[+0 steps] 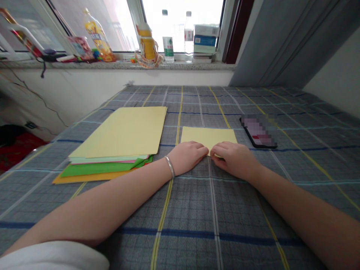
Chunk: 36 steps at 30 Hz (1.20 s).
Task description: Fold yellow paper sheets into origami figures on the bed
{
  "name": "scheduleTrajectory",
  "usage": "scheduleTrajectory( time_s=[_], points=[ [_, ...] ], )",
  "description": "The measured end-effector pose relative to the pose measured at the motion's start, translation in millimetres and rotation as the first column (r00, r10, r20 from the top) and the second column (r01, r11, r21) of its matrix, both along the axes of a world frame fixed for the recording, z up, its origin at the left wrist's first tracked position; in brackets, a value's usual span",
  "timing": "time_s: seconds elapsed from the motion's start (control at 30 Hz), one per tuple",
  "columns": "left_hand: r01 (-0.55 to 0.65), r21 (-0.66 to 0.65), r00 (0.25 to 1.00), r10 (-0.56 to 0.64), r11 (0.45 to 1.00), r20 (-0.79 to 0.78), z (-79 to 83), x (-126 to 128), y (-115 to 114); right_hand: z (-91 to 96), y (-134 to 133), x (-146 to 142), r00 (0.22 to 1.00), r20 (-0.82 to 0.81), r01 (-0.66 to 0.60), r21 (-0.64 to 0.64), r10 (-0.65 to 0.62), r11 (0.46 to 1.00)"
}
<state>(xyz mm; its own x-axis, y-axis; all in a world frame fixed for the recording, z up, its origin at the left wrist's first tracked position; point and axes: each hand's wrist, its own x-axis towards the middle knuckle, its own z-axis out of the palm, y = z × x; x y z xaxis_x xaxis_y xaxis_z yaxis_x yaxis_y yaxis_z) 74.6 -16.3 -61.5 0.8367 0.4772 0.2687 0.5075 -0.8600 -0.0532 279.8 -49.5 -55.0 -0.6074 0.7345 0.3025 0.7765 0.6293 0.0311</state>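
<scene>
A pale yellow sheet of paper, apparently folded, lies flat on the checked cloth with its near edge toward me. My left hand, with a silver bangle at the wrist, presses its closed fingers onto the left part of that edge; its thumb is hidden. Close beside it, my right hand pinches the near edge, fingers bent on top and thumb in front. The fingertips of both hands almost meet at the middle of the edge. To the left lies a stack of coloured paper, yellow on top, with green and orange sheets sticking out below.
A phone with a blurred screen lies right of the sheet. On the windowsill stand an orange drink bottle, a yellow container, two clear bottles and stacked boxes. A grey curtain hangs at the right.
</scene>
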Motion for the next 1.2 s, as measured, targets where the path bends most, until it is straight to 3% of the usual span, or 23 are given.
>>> scheduleTrajectory(
  time_s=[0.17,0.27,0.7,1.2],
  points=[
    [-0.03,0.25,0.997,0.01,0.968,0.083,-1.8,3.9,-4.2,-2.4,-0.3,-3.8,0.996,-0.068,0.057,0.099,-0.05,0.993],
    [-0.04,0.325,0.993,0.003,0.945,0.114,-2.3,4.2,-3.0,-4.1,0.9,-4.2,0.996,-0.085,0.049,0.127,-0.039,0.991],
    [-0.037,0.365,0.984,-0.03,0.93,0.175,-0.2,0.8,5.0,-8.3,8.2,0.6,0.986,-0.168,0.026,0.117,-0.006,0.993],
    [-0.145,0.319,0.98,0.092,0.937,0.175,0.9,-10.6,12.1,-1.5,15.7,27.0,0.996,0.014,0.085,0.268,-0.092,0.96]
  ],
)
